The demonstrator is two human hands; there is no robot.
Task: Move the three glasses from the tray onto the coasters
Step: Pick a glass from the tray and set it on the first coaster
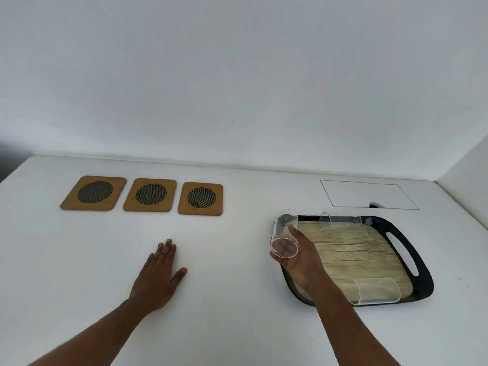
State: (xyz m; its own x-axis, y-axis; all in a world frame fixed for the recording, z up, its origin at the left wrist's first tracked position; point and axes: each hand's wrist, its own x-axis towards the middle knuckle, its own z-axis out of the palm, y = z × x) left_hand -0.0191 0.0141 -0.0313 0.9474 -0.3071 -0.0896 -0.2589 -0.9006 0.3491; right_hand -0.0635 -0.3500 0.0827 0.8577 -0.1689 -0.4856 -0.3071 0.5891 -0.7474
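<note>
Gripping a clear glass (284, 235) sideways at the tray's (420, 262) left edge, the right hand (301, 256) risks a slip: smooth wall, tilted hold. Two glasses (376, 290) (340, 220) lie toppled in the tray. Three coasters (150, 194) sit bare. Left hand (158, 273) flat, released, on the table.

Right hand (301, 257) holding glass (284, 237), 3 coasters (152, 194) bare

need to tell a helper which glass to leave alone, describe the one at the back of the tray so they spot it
Find the black tray on the right of the white table. Along its far rim a clear glass lies on its side. The other lying glass sits at the near edge, and the third is in the right hand.
</note>
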